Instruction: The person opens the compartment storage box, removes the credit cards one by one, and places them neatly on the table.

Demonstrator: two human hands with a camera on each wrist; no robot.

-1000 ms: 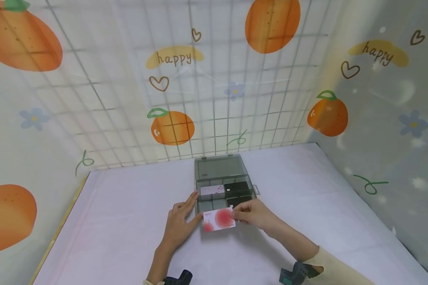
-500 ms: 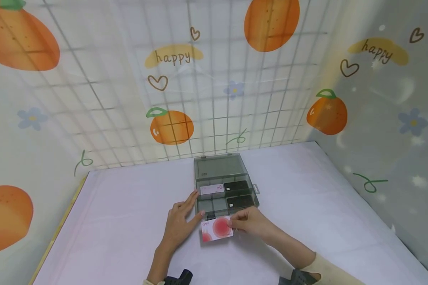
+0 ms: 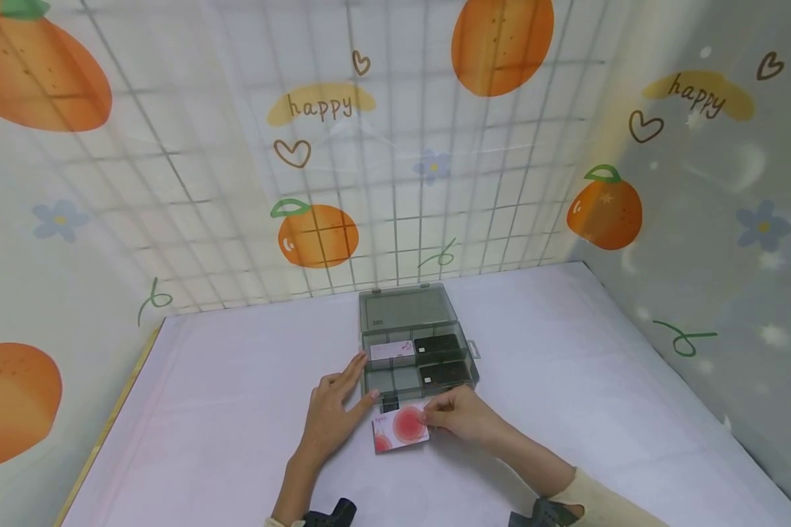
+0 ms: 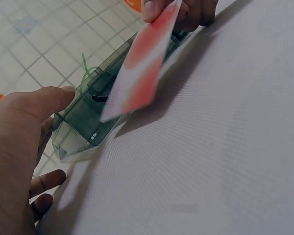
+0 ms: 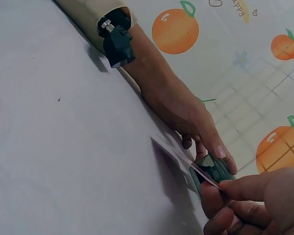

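My right hand (image 3: pixel 464 413) pinches the right edge of a white card with red and pink circles (image 3: pixel 400 428). The card is tilted just in front of a translucent dark-green compartment box (image 3: pixel 380 380), and its shadow shows on the cloth in the left wrist view. The box's lid (image 3: pixel 409 311) is folded back. At the box's left side rests my left hand (image 3: pixel 332 421), fingers mostly straight, thumb (image 4: pixel 59 100) at the front rim. Inside the box lie a white card with pink marks (image 3: pixel 392 350) and two black cards (image 3: pixel 437 344).
A white cloth (image 3: pixel 237 380) covers the table under the box. Behind it stands a wire grid with an orange-print curtain (image 3: pixel 488 183), and another printed curtain (image 3: pixel 718 219) hangs on the right. Dark wrist cameras (image 3: pixel 329 512) sit on both arms.
My right hand has drawn the card away from the box, towards me and slightly left, uncovering the box's front edge and dark latch. The left hand has stayed at the box's side.
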